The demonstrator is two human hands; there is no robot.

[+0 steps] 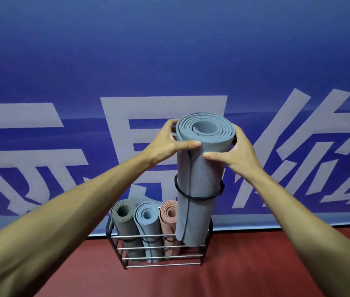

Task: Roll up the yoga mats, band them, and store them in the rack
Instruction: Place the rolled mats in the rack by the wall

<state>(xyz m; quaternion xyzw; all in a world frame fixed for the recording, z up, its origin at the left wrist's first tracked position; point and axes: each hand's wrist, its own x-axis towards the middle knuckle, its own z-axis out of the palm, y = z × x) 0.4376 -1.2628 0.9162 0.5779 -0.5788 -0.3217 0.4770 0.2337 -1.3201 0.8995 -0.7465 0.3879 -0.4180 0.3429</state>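
Where the held mat (199,168) hangs, three mats (148,228) — upright — occupy the rack (188,256).

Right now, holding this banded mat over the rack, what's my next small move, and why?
Probably lower the blue-grey mat into the rack beside the pink mat: its black band is on, your left grip and right grip hold its top, its bottom hangs there.
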